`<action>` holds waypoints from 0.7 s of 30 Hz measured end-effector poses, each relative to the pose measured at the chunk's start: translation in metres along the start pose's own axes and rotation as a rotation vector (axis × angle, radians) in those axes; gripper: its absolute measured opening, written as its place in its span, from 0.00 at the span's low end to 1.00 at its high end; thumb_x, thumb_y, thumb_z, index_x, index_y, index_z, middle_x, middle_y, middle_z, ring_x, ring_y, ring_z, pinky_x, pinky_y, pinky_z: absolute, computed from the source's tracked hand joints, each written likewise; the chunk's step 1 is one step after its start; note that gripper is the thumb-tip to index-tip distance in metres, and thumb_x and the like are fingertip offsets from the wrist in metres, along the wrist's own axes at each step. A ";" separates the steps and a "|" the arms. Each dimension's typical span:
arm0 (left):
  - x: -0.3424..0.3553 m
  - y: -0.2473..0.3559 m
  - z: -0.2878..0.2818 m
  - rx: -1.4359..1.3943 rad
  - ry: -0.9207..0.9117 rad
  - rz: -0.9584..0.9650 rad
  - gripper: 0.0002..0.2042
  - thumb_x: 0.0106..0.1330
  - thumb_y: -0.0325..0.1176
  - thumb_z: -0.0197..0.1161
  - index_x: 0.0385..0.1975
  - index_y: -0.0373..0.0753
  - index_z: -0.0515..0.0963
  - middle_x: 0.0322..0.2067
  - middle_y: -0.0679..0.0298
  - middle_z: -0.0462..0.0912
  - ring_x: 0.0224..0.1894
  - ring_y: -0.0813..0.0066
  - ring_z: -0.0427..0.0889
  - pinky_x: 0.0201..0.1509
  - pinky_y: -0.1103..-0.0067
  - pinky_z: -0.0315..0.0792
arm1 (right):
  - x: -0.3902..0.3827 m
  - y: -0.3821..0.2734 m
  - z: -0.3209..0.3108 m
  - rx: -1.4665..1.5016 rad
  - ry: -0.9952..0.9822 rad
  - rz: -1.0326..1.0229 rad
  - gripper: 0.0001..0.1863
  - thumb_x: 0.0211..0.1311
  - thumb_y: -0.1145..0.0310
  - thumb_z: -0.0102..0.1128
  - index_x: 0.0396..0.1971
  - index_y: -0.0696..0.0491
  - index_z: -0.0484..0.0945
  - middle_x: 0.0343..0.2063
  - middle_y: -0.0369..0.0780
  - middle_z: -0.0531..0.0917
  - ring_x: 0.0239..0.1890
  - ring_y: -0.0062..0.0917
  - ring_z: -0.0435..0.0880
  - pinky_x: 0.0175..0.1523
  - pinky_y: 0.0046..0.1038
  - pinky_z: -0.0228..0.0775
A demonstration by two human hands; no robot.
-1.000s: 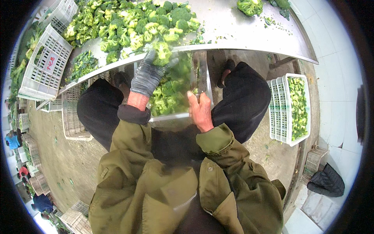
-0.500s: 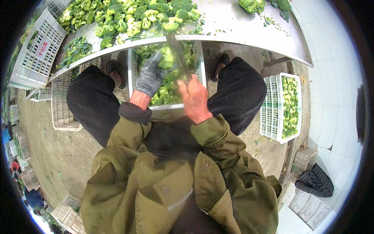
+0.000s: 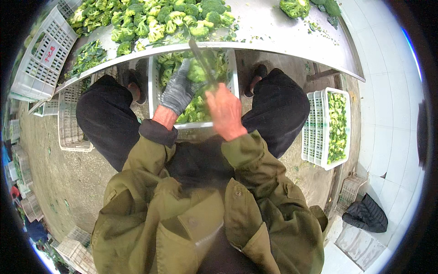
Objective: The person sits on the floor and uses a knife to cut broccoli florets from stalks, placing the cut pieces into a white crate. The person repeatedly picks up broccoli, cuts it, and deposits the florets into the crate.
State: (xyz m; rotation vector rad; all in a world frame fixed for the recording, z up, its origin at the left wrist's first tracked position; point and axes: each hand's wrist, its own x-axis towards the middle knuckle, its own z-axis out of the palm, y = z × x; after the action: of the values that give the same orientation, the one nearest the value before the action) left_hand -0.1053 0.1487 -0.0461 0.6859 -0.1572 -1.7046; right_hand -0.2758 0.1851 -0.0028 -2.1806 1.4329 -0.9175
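Observation:
My left hand (image 3: 177, 93), in a grey glove, is closed around a broccoli head (image 3: 197, 72). In my bare right hand (image 3: 224, 111) is a knife (image 3: 201, 59), its blade slanting up and to the left across the right side of that head. Both hands are over a white plastic crate (image 3: 233, 75) between my knees, which holds cut broccoli florets (image 3: 188, 113). The knife's handle is hidden inside my fist. Motion blurs the blade and the right fingers a little.
Beyond the crate stands a metal table (image 3: 260, 34) with a pile of broccoli florets (image 3: 150, 18) and a whole broccoli head (image 3: 294, 7). A white crate (image 3: 44, 55) leans at the left. Another filled crate (image 3: 325, 128) stands on the floor at the right, near a black jacket (image 3: 366, 213).
The knife's blade and my right hand have shifted slightly left, across the broccoli. My left hand keeps its hold on the head.

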 end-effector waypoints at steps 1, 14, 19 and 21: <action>0.002 0.000 -0.001 0.031 0.047 -0.029 0.19 0.71 0.39 0.63 0.58 0.40 0.73 0.52 0.60 0.79 0.51 0.67 0.80 0.58 0.66 0.78 | 0.002 0.003 0.006 -0.091 -0.070 -0.011 0.11 0.68 0.68 0.59 0.39 0.62 0.76 0.27 0.55 0.80 0.28 0.53 0.79 0.34 0.47 0.70; 0.006 -0.022 -0.024 0.168 0.096 0.034 0.16 0.70 0.42 0.66 0.52 0.44 0.78 0.48 0.68 0.80 0.44 0.74 0.80 0.48 0.70 0.79 | -0.016 0.018 0.026 0.100 -0.137 0.181 0.12 0.68 0.69 0.57 0.38 0.65 0.73 0.21 0.57 0.77 0.27 0.55 0.79 0.32 0.48 0.69; 0.008 -0.025 -0.028 0.292 0.083 0.065 0.14 0.71 0.38 0.64 0.52 0.42 0.78 0.45 0.68 0.82 0.44 0.74 0.81 0.48 0.73 0.79 | -0.014 0.023 0.029 0.156 -0.197 0.168 0.13 0.67 0.69 0.58 0.36 0.65 0.72 0.20 0.57 0.77 0.25 0.55 0.79 0.31 0.48 0.68; 0.008 -0.024 -0.028 0.308 0.093 0.065 0.13 0.71 0.36 0.64 0.52 0.42 0.78 0.45 0.68 0.83 0.44 0.75 0.81 0.48 0.73 0.79 | -0.011 0.024 0.029 0.190 -0.208 0.179 0.13 0.68 0.67 0.58 0.36 0.65 0.72 0.20 0.57 0.77 0.25 0.55 0.79 0.31 0.49 0.68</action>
State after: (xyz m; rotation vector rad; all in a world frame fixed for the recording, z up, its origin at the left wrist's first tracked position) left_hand -0.1121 0.1549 -0.0834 0.9754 -0.3780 -1.5979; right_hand -0.2747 0.1839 -0.0425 -1.9124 1.3561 -0.7102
